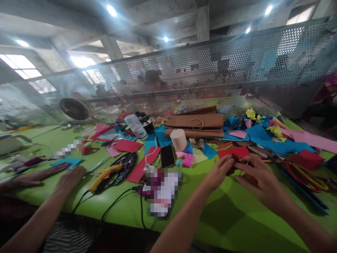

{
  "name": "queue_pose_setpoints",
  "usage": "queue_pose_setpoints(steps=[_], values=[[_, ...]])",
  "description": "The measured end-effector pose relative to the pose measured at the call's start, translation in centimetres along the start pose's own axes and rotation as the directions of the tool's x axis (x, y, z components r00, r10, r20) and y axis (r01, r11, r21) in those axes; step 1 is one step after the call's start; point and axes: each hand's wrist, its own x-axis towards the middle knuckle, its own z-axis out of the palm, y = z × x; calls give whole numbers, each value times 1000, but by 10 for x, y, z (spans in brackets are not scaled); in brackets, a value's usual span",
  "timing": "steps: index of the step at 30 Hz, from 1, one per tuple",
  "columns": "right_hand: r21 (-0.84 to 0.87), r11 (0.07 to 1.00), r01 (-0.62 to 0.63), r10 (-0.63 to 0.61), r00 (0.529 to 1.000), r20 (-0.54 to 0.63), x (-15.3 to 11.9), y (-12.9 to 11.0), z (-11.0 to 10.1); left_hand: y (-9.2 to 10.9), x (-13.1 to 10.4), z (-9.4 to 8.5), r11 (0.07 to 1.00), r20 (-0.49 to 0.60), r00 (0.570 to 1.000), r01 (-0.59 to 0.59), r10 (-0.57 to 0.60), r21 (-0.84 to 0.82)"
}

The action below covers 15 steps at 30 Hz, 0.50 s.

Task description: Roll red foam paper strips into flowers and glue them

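Above the front right part of the green table (210, 214), my left hand (219, 172) has its fingers closed on a small dark brown piece (232, 168). Close on its right, my right hand (259, 175) touches the same piece with bent fingers; part of it hides behind them. A red sheet (234, 151) lies just beyond both hands. To the left are a black phone (167, 157), a roll of cream tape (178, 140) and small pink wrapped pieces (187, 160).
Another person's two hands (70, 177) rest on the table at the left. Nearby lie a yellow glue gun (105, 175) and black cables. Folded brown paper (195, 123), coloured sheets, a bottle (135, 126) and a fan (75, 109) stand farther back, before a perforated metal screen (184, 73).
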Motion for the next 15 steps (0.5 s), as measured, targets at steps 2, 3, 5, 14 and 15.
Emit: queue_pose_setpoints(steps=[2, 3, 5, 14, 15], values=[[102, 994, -45, 46, 999, -5, -1, -2, -3, -1, 2, 0, 1000, -42, 999, 2, -3, -22], [132, 989, -61, 64, 998, -19, -1, -3, -4, -1, 3, 0, 999, -56, 998, 2, -3, -34], [120, 991, -52, 59, 997, -57, -3, -2, -7, 0, 4, 0, 999, -82, 997, 4, -9, -54], [-476, 867, 147, -222, 969, -105, -4, 1, 7, 4, 0, 2, 997, -25, 997, -70, 69, -21], [-512, 846, 147, -229, 968, -99, -5, -1, 10, 3, 0, 2, 996, -25, 996, -82, 82, -23]])
